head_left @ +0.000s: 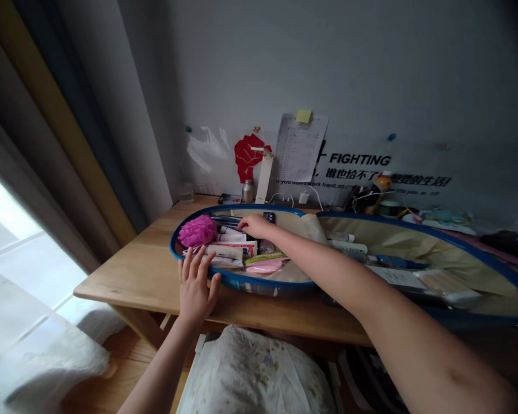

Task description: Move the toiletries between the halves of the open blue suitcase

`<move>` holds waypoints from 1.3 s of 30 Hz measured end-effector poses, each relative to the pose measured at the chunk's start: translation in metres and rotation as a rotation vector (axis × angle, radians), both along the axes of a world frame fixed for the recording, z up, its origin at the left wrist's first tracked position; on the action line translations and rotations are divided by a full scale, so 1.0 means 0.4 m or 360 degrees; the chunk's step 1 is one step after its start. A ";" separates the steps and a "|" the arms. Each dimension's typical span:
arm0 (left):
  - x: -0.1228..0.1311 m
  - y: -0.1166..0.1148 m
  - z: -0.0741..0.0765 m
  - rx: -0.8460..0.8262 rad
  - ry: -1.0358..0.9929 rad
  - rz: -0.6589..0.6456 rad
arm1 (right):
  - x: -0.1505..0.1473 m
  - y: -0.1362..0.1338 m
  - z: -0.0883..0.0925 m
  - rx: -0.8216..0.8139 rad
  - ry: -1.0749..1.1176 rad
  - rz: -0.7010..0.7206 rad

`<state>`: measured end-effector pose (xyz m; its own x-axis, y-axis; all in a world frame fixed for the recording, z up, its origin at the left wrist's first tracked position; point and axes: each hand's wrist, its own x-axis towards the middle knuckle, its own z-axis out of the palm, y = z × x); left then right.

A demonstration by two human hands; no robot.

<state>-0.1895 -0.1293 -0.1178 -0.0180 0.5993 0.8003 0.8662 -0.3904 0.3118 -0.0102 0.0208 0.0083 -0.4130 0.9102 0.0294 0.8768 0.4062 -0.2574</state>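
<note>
A long blue-rimmed oval basket point(267, 284) with a tan lining lies on the wooden desk point(142, 270). Its left end holds a pink mesh sponge point(197, 230), several tubes point(225, 251), pens and small packets. My left hand point(195, 286) rests against the basket's near left rim, fingers spread and holding nothing. My right hand point(254, 225) reaches into the left end of the basket, palm down on the pens and tubes; its fingertips are curled and what they touch is hard to make out.
Against the wall stand a small metal bottle point(247, 191), a paper sheet with a yellow sticky note point(299, 148), a red fist cutout point(247, 155), cables and bottles. A curtain point(64, 144) hangs at the left. A pale cushioned seat point(254, 374) sits below the desk edge.
</note>
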 end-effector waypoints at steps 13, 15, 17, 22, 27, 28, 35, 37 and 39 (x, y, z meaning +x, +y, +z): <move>-0.001 -0.002 -0.003 -0.0037 0.0001 -0.0003 | 0.545 0.019 0.112 0.0365 0.0001 -0.0643; -0.001 -0.002 -0.003 -0.0029 0.0000 -0.0007 | 0.627 0.009 0.103 0.0388 -0.0085 -0.0680; -0.002 -0.001 -0.004 -0.0029 0.0003 -0.0010 | 0.691 -0.002 0.084 0.0361 -0.0171 -0.0660; -0.003 -0.001 -0.006 -0.0041 0.0003 -0.0007 | 0.763 -0.016 0.012 0.0212 -0.0338 -0.0529; -0.003 -0.001 -0.005 0.0014 0.0027 -0.0023 | 0.768 -0.018 -0.046 0.0106 -0.0430 -0.0432; -0.003 0.000 -0.005 0.0020 0.0034 -0.0022 | 0.768 -0.018 -0.054 0.0090 -0.0448 -0.0425; -0.003 0.001 -0.006 0.0037 0.0053 -0.0008 | 0.767 -0.009 -0.081 0.0071 -0.0566 -0.0432; -0.004 0.001 -0.006 0.0048 0.0064 -0.0005 | 0.766 -0.005 -0.083 0.0087 -0.0581 -0.0445; -0.005 0.002 -0.006 0.0054 0.0073 0.0001 | 0.764 -0.003 -0.082 0.0121 -0.0578 -0.0450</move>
<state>-0.1913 -0.1286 -0.1204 0.0189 0.5719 0.8201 0.8797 -0.3994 0.2582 0.2956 0.0194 -0.0246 -0.1449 0.9894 -0.0002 0.9837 0.1441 0.1078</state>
